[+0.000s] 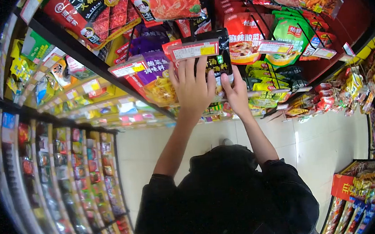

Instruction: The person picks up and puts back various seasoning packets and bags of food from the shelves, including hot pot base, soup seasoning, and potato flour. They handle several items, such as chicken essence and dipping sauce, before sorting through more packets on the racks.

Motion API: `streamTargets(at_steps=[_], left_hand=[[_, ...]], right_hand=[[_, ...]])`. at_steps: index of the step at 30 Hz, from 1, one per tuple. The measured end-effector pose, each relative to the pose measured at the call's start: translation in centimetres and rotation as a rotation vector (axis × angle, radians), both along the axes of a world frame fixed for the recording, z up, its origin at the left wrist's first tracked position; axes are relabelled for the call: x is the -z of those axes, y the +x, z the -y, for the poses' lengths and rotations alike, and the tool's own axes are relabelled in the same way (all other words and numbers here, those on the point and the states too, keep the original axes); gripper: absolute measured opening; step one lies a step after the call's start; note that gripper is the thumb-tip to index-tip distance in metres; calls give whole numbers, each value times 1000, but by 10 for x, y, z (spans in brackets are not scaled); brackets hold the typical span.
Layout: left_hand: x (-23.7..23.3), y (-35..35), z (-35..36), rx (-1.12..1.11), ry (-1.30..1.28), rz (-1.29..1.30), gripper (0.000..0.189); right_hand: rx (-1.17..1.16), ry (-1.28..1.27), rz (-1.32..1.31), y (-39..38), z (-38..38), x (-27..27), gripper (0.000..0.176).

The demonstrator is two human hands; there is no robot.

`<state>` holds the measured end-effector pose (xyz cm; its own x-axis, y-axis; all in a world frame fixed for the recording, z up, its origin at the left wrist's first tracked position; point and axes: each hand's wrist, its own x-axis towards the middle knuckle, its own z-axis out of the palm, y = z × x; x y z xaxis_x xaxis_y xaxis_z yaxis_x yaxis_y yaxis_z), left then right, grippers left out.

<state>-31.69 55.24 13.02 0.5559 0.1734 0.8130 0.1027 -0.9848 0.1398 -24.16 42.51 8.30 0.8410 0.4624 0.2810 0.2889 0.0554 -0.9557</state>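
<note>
Hanging up high, a glossy black plastic packet (219,62) is clamped by right hand (237,94) fingers, with left hand (192,90) fingers laid flat against it.

Just right of the black packet (218,64), the red packet (244,40) carries white characters that I read as 麻辣酸菜. Just left of the black packet, the purple packet (155,69) says 酸菜鱼调味料 in white. Further right, the green packet (293,34) has a red badge reading 名扬. Above the black packet, a red bag (167,0) shows 捞 at its corner. The black packet's own yellow print and the price tags (193,50) before it are too small to read.
</note>
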Motion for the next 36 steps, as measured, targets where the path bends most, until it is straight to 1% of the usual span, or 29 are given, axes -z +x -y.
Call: streamTargets(at_steps=[8,12,17,20,22,23,26,27,30,31,34,36], left_hand=[[16,3,11,-79,-13,-18,53],[23,12,8,-97,-38,-9,50],[21,14,11,-117,-51,-17,48],[25,20,9,-94,-36,-59,52],[24,28,6,-82,-41,-76,55],[23,32,4,-77,-42,-84,56],[26,49,-8,-70,-22,-35,63],[28,54,-14,-67,3,-40,69],[29,71,-27,-12,-105,-58,69],[31,75,-30,-49,-94,-99,73],[35,92,-43,3,-145,-30,74],[38,90,-41,-3,-183,-78,72]], right_hand=[[-36,-78,-13,2,10,6,42],[-45,-107,-6,7,8,13,42],[-63,-76,9,15,6,15,41],[-79,-63,-49,18,1,19,40],[-77,-20,-40,25,-10,24,40],[-66,2,-35,26,-16,24,37],[-29,80,33,43,-41,42,35],[-20,76,20,45,-46,34,31],[48,134,140,71,-76,50,27],[97,146,190,84,-89,60,25],[137,158,273,111,-114,71,28],[224,154,284,125,-133,84,33]])
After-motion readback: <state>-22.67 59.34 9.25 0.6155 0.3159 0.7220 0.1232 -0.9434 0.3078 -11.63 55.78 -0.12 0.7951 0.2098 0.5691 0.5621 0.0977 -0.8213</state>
